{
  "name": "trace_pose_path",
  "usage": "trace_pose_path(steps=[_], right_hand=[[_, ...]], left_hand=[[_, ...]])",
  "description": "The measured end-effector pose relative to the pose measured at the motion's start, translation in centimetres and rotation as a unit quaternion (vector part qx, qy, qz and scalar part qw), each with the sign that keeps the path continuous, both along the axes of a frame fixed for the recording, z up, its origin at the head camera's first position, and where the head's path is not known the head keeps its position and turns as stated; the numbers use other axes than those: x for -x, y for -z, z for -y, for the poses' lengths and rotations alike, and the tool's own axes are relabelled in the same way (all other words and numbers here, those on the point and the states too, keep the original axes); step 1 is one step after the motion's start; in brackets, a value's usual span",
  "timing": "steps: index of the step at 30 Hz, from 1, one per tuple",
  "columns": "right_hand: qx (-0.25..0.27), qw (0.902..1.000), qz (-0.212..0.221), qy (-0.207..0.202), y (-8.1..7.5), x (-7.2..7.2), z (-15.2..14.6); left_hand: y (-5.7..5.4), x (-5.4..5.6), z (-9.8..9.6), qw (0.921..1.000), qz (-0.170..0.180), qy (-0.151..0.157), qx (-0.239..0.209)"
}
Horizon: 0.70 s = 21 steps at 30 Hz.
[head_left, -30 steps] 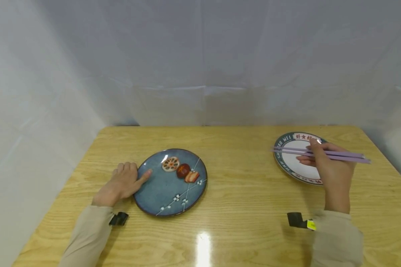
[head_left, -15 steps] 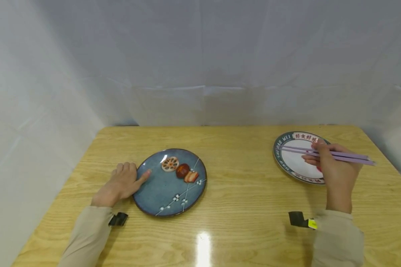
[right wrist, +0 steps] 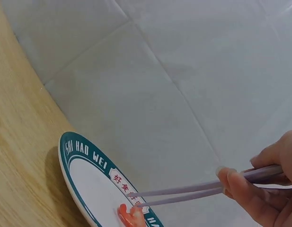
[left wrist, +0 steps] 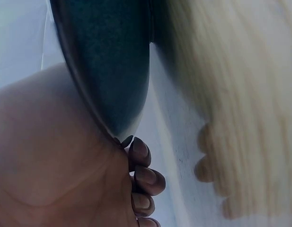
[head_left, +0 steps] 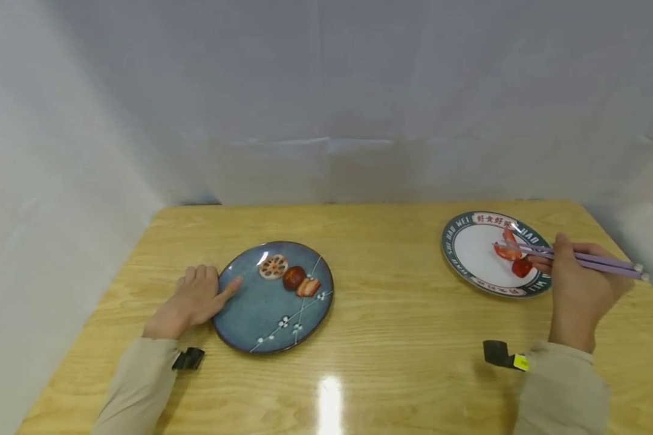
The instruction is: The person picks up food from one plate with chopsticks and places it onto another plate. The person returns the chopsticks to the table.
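My left hand (head_left: pixel 187 300) holds the left edge of a blue plate (head_left: pixel 253 323), thumb over the rim, the other fingers bent beside it. A lotus root slice (head_left: pixel 273 267), a round brown mushroom cap (head_left: pixel 293 278) and a striped meat slice (head_left: pixel 308 287) lie on that plate. At the right, my right hand (head_left: pixel 586 284) grips a pair of lilac chopsticks (head_left: pixel 604 263). Their tips overlap an orange-red shrimp (head_left: pixel 507 251) on a white plate with a green rim (head_left: pixel 459 263); in the right wrist view they are close over the shrimp (right wrist: pixel 131 216). Beside it lies a small glossy red piece (head_left: pixel 521 267).
Both plates stand on a light wooden table (head_left: pixel 381 326), the white one near its far right corner. A pale grey sheet (head_left: pixel 326 103) hangs behind the table and along its sides. Black wrist mounts (head_left: pixel 187 359) stick out from both sleeves.
My right hand has drawn the chopsticks rightward, their tips going from the white plate's left side to the shrimp. The shrimp and red piece have come into sight. My left hand stays put.
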State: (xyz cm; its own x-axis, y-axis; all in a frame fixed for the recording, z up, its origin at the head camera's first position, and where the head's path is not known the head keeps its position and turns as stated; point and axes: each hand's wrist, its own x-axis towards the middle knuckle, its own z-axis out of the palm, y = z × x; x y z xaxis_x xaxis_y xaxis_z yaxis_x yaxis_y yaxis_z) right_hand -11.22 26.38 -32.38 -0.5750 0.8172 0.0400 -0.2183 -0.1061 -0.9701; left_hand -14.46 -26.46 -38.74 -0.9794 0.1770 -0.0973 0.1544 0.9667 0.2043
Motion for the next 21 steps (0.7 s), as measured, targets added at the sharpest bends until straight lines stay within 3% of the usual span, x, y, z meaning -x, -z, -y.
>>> trace_pose_path(steps=[9, 16, 21], right_hand=[[-0.036, 0.9952, 0.063, 0.065, -0.5, -0.6, -0.2], [-0.072, 0.9833, 0.153, 0.067, -1.0, -0.9, -0.5], [-0.149, 0.9691, 0.187, 0.058, -1.5, -1.2, -0.7]], left_hand=[[-0.2, 0.0, -0.1, 1.0000, 0.003, -0.004, -0.006], [-0.3, 0.0, -0.1, 0.9999, 0.012, -0.006, -0.004], [-0.2, 0.1, -0.1, 0.9999, 0.011, -0.006, -0.005]])
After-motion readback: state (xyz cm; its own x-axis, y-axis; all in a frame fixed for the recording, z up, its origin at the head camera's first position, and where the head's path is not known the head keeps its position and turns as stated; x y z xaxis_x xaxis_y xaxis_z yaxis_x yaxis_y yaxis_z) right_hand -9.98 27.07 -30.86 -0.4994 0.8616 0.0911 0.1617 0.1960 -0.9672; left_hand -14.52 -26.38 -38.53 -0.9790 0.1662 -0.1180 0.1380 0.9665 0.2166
